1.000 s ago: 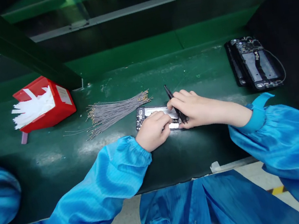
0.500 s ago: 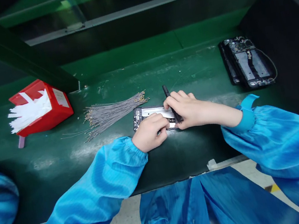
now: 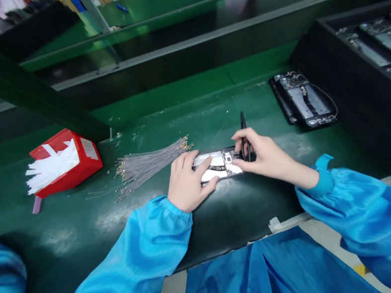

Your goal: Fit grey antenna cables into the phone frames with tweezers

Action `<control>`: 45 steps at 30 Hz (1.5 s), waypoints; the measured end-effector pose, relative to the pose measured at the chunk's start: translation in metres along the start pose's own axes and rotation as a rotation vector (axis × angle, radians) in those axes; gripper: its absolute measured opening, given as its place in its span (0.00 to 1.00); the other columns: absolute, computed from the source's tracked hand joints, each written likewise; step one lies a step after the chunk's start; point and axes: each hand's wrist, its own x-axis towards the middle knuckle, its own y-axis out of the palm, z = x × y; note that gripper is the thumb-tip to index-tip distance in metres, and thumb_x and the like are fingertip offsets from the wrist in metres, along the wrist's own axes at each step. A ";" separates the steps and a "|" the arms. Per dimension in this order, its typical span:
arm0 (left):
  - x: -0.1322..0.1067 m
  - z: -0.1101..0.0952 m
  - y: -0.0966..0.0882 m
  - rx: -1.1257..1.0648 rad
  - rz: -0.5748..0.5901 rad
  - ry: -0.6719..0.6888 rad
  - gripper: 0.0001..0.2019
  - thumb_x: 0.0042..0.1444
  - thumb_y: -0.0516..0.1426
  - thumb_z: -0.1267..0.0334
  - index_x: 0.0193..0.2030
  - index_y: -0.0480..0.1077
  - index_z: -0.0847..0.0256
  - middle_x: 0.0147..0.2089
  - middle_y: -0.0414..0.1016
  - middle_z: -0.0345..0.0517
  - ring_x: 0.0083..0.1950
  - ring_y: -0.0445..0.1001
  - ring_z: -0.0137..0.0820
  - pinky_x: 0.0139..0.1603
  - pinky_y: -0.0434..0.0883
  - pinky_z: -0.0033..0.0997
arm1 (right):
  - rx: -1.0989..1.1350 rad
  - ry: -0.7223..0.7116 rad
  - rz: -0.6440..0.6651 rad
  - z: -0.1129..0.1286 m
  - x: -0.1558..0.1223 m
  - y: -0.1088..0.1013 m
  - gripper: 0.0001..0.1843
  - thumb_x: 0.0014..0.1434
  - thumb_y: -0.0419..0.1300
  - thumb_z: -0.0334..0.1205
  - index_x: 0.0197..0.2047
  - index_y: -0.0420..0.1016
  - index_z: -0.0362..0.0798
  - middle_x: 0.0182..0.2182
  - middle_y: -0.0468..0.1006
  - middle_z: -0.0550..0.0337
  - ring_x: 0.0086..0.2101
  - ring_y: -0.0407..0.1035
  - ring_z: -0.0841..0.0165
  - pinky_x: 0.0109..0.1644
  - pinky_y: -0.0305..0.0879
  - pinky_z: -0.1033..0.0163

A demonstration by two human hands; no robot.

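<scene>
An opened phone (image 3: 227, 160), with its circuit board bared and a silvery plate, lies flat on the green work surface (image 3: 140, 133) in front of me. My left hand (image 3: 190, 180) lies over its left end, fingers spread across it and thumb along the near edge, holding it in place. At the phone's right end, my right hand (image 3: 262, 152) grips black tweezers (image 3: 243, 130) that point upward and away. The right fingertips touch or nearly touch the phone; the tweezers' lower part is partly hidden. Beyond the left hand lies a bundle of thin grey cables (image 3: 153, 163) with gold-coloured ends.
At left stands a red box (image 3: 83, 166) of white paper strips. Two opened phones (image 3: 306, 96) are stacked at right, beside a black tray (image 3: 369, 100) holding several more. A green post (image 3: 39, 96) rises at the back left. Another blue sleeve (image 3: 0, 282) shows at far left.
The phone has been turned round: its circuit board end was at the left and now faces right. My left fingers have spread over it. The view has tilted up, showing more tray.
</scene>
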 end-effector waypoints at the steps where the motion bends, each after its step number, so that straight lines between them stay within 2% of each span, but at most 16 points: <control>1: 0.000 -0.001 0.000 0.021 0.036 -0.024 0.20 0.55 0.52 0.52 0.51 0.66 0.60 0.48 0.63 0.55 0.49 0.60 0.44 0.47 0.60 0.47 | -0.024 0.025 0.001 0.001 -0.004 -0.001 0.23 0.51 0.58 0.43 0.48 0.55 0.48 0.32 0.68 0.61 0.29 0.64 0.70 0.33 0.60 0.65; 4: -0.001 -0.006 0.000 -0.061 0.142 -0.043 0.19 0.59 0.47 0.55 0.55 0.64 0.60 0.41 0.65 0.51 0.40 0.64 0.35 0.42 0.63 0.39 | -0.228 0.061 -0.022 0.004 -0.012 0.000 0.23 0.52 0.57 0.46 0.49 0.57 0.47 0.35 0.69 0.57 0.34 0.65 0.66 0.35 0.62 0.63; 8: -0.001 -0.009 0.001 -0.426 0.236 0.142 0.18 0.63 0.41 0.62 0.57 0.60 0.59 0.47 0.68 0.47 0.44 0.66 0.30 0.46 0.64 0.30 | -0.577 0.093 -0.023 0.011 -0.017 0.006 0.30 0.51 0.56 0.56 0.49 0.61 0.41 0.39 0.68 0.49 0.40 0.62 0.57 0.41 0.62 0.54; 10: 0.000 -0.007 0.001 -0.476 0.186 0.173 0.16 0.63 0.42 0.63 0.55 0.62 0.58 0.48 0.68 0.46 0.47 0.66 0.30 0.47 0.64 0.30 | -0.645 0.090 -0.008 0.015 -0.020 0.013 0.37 0.47 0.58 0.60 0.52 0.61 0.41 0.44 0.66 0.45 0.42 0.61 0.54 0.43 0.60 0.52; 13: 0.000 0.000 0.002 -0.458 0.064 0.123 0.14 0.62 0.45 0.64 0.50 0.66 0.60 0.44 0.70 0.46 0.45 0.67 0.30 0.46 0.66 0.29 | -0.680 0.074 -0.008 0.022 -0.022 0.025 0.43 0.43 0.60 0.61 0.55 0.58 0.42 0.53 0.58 0.39 0.48 0.55 0.47 0.47 0.57 0.47; 15: -0.001 0.004 0.004 -0.443 0.022 0.106 0.12 0.61 0.46 0.64 0.48 0.67 0.60 0.43 0.70 0.46 0.44 0.67 0.30 0.44 0.67 0.28 | -0.681 0.059 -0.009 0.023 -0.021 0.030 0.40 0.46 0.59 0.57 0.56 0.57 0.43 0.55 0.55 0.39 0.51 0.51 0.45 0.48 0.55 0.46; 17: -0.002 0.007 0.006 -0.422 0.015 0.115 0.11 0.61 0.47 0.64 0.47 0.67 0.59 0.42 0.70 0.46 0.44 0.68 0.30 0.43 0.67 0.28 | -0.660 0.047 -0.007 0.020 -0.017 0.029 0.35 0.47 0.58 0.49 0.56 0.56 0.44 0.55 0.56 0.43 0.51 0.51 0.47 0.48 0.55 0.47; 20: -0.004 0.008 0.010 -0.399 0.013 0.135 0.11 0.60 0.48 0.64 0.47 0.67 0.58 0.41 0.70 0.46 0.43 0.68 0.30 0.43 0.68 0.28 | -0.621 0.102 -0.032 0.008 -0.010 0.018 0.33 0.44 0.57 0.41 0.54 0.57 0.46 0.54 0.58 0.47 0.49 0.53 0.52 0.47 0.56 0.50; 25: -0.003 0.007 0.013 -0.408 0.005 0.160 0.10 0.60 0.48 0.65 0.45 0.68 0.59 0.40 0.70 0.46 0.42 0.68 0.30 0.42 0.69 0.27 | -0.571 0.270 -0.094 -0.016 -0.001 -0.013 0.31 0.42 0.57 0.39 0.52 0.59 0.48 0.50 0.63 0.52 0.48 0.55 0.56 0.45 0.56 0.54; 30: -0.003 0.005 0.013 -0.418 0.000 0.160 0.11 0.60 0.47 0.65 0.43 0.68 0.59 0.38 0.70 0.47 0.40 0.68 0.30 0.40 0.69 0.27 | -0.582 0.378 -0.189 -0.035 0.016 -0.063 0.31 0.43 0.58 0.40 0.51 0.57 0.49 0.45 0.66 0.54 0.45 0.59 0.60 0.43 0.56 0.60; 33: -0.004 0.004 0.013 -0.415 0.009 0.164 0.11 0.60 0.47 0.65 0.43 0.68 0.59 0.38 0.70 0.47 0.40 0.68 0.30 0.40 0.69 0.28 | -0.612 0.482 -0.253 -0.053 0.031 -0.097 0.30 0.43 0.59 0.41 0.50 0.57 0.50 0.43 0.67 0.53 0.43 0.60 0.56 0.42 0.56 0.58; 36: -0.003 0.003 0.013 -0.417 0.005 0.168 0.11 0.60 0.46 0.65 0.43 0.68 0.60 0.38 0.70 0.47 0.39 0.68 0.30 0.40 0.69 0.29 | -0.647 0.571 -0.277 -0.074 0.041 -0.119 0.27 0.43 0.59 0.41 0.48 0.58 0.49 0.42 0.68 0.52 0.43 0.61 0.53 0.41 0.56 0.54; 39: -0.002 0.003 0.015 -0.424 0.012 0.170 0.11 0.60 0.46 0.65 0.43 0.68 0.60 0.38 0.70 0.47 0.39 0.68 0.30 0.40 0.69 0.29 | -0.671 0.617 -0.259 -0.092 0.044 -0.124 0.26 0.43 0.59 0.41 0.47 0.59 0.49 0.42 0.69 0.52 0.43 0.61 0.52 0.41 0.57 0.52; 45: -0.001 0.003 0.016 -0.440 0.023 0.160 0.12 0.60 0.46 0.66 0.43 0.68 0.60 0.38 0.70 0.47 0.39 0.68 0.30 0.40 0.68 0.28 | -0.685 0.645 -0.226 -0.110 0.043 -0.116 0.27 0.46 0.58 0.43 0.50 0.58 0.50 0.45 0.68 0.51 0.45 0.60 0.51 0.43 0.56 0.49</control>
